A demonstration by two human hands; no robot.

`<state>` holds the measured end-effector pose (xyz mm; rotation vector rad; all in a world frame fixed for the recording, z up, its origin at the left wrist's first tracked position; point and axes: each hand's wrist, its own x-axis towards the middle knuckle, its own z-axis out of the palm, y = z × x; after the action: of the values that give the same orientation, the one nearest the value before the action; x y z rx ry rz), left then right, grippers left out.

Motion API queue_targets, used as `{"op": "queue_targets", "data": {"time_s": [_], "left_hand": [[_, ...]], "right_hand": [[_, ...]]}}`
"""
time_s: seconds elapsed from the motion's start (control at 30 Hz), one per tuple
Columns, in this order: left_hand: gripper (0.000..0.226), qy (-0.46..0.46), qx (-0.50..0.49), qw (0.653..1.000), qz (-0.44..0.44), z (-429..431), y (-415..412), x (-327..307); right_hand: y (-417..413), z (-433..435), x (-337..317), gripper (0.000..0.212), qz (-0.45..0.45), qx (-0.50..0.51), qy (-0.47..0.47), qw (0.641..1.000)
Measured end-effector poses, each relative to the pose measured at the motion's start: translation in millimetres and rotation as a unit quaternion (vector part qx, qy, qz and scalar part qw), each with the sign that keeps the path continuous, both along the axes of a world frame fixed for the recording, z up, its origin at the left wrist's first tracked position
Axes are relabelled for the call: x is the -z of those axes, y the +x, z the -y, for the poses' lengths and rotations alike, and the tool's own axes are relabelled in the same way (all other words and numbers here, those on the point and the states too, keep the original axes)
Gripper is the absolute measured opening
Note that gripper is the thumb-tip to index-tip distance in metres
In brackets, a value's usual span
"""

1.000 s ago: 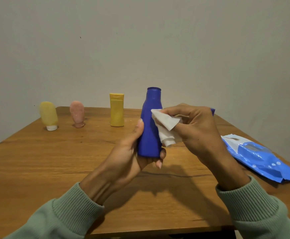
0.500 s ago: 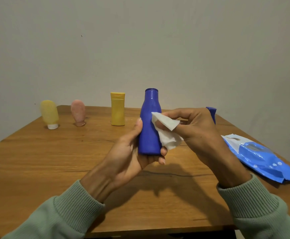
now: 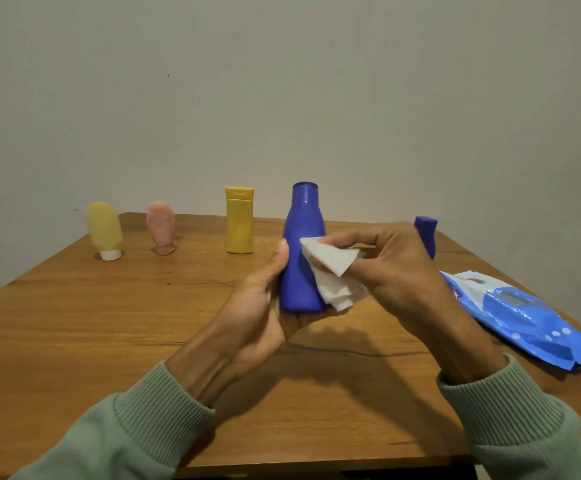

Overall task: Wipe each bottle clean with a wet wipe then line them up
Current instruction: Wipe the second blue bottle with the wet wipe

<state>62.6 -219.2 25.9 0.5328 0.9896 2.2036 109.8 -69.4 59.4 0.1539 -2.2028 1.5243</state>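
Note:
My left hand [image 3: 258, 306] grips the base of a tall blue bottle [image 3: 302, 251], held upright above the wooden table [image 3: 109, 323]. My right hand [image 3: 396, 268] pinches a folded white wet wipe [image 3: 330, 271] against the bottle's right side. At the back of the table stand a pale yellow tube [image 3: 105, 230] on its white cap, a pink tube [image 3: 161, 228] and a yellow bottle [image 3: 239, 220]. A second blue bottle [image 3: 426, 233] stands behind my right hand, mostly hidden.
A blue wet wipe pack [image 3: 521, 317] lies on the table's right side, near the edge. A plain wall rises behind the table. The table's front edge runs just beneath my green sleeves.
My right hand has slid the wipe a little along the bottle's side. The second blue bottle behind my right hand shows more. My left hand keeps its grip.

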Motion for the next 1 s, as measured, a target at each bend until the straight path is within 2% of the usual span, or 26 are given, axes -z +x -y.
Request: {"op": "queue_targets", "data": {"time_s": [0.07, 0.13, 0.33, 0.4, 0.53, 0.63, 0.7, 0.77, 0.83, 0.93, 1.0], "left_hand": [[0.046, 0.004, -0.028, 0.999, 0.022, -0.5, -3.0, -0.3], [0.046, 0.004, -0.046, 0.998, 0.036, -1.2, -4.9, 0.5], [0.041, -0.022, -0.026, 0.999, -0.003, -3.7, -2.1, 4.4], [0.040, -0.024, -0.040, 0.999, -0.007, -5.3, -2.7, 5.0], [0.041, -0.033, -0.078, 0.996, -0.015, -6.1, -7.7, 6.5], [0.043, -0.061, -0.076, 0.993, -0.069, -6.2, -6.1, 7.8], [0.045, -0.087, -0.062, 0.988, -0.111, -6.6, -3.2, 10.9], [0.045, -0.102, -0.055, 0.984, -0.136, -7.3, -1.8, 14.4], [0.044, -0.105, -0.062, 0.982, -0.144, -7.6, -1.4, 14.8], [0.038, -0.078, -0.083, 0.989, -0.096, -6.8, -2.1, 9.6], [0.034, -0.052, -0.099, 0.993, -0.040, -6.5, -4.6, 7.3]], "right_hand": [[-0.2, 2.3, 1.7, 0.018, 0.023, -0.014, 0.079, 0.997], [-0.6, 3.5, 2.9, 0.020, 0.031, -0.022, 0.120, 0.992], [-5.0, 7.6, 9.2, 0.017, -0.044, 0.051, -0.017, 0.998], [-5.0, 7.6, 9.6, 0.017, -0.048, 0.051, 0.022, 0.997], [-2.5, 9.2, 9.9, 0.024, -0.021, 0.009, 0.172, 0.985], [-5.8, 7.4, 10.9, 0.020, -0.060, 0.033, 0.102, 0.992], [-8.5, 5.0, 11.9, 0.019, -0.089, 0.086, 0.059, 0.991], [-10.1, 1.5, 12.4, 0.021, -0.117, 0.125, 0.047, 0.984], [-9.3, 0.3, 11.9, 0.022, -0.118, 0.123, 0.046, 0.984], [-6.4, 4.7, 10.7, 0.020, -0.074, 0.050, 0.067, 0.994], [-6.2, 7.4, 11.4, 0.023, -0.043, 0.023, 0.129, 0.990]]}}
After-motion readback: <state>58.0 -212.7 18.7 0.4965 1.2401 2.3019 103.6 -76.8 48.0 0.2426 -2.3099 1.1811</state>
